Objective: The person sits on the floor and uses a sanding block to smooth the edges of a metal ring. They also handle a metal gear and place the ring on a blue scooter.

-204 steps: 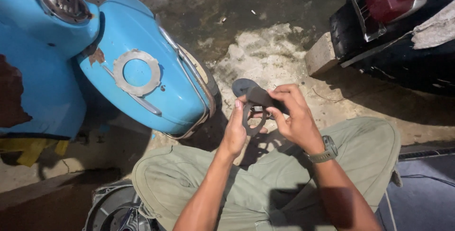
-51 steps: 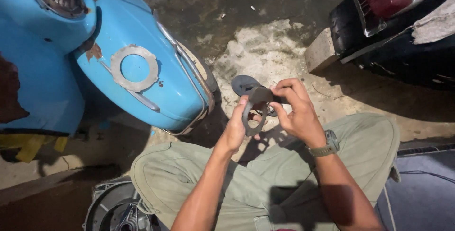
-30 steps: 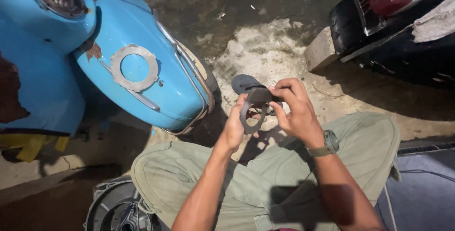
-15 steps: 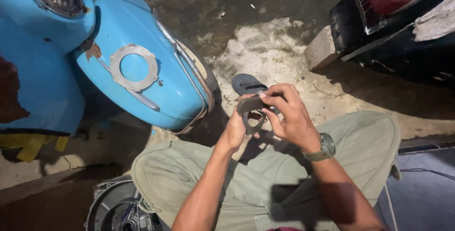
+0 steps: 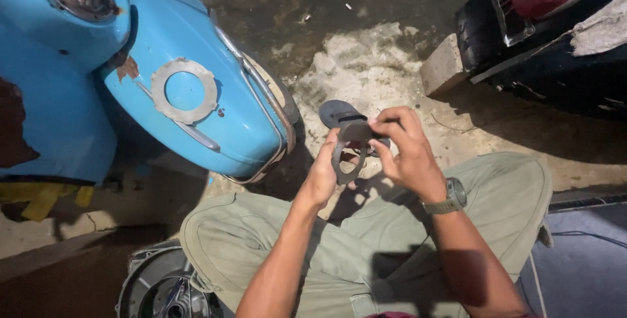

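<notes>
Item: grey ring gasket (image 5: 346, 155), which I see pinched between left hand (image 5: 321, 177) and right hand (image 5: 408, 155) (unfitted, blue scooter (image 5: 196, 96) beside).

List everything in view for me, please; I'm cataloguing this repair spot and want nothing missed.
scooter body: one, light blue with rust patches, upper left
flat metal ring: one, grey, lying on the scooter's curved panel
sandal: one, dark, on the pale concrete patch beyond the hands
block: one, pale stone or concrete, upper right beside the dark vehicle
dark vehicle: one, black with red rear light, top right
round metal housing: one, grey, bottom left by the knee
dark ring-shaped part: one, dark grey, held between both hands
wristwatch: one, olive-grey, right wrist
trousers: olive green
left hand: grips the ring's lower edge
right hand: grips its top
</notes>
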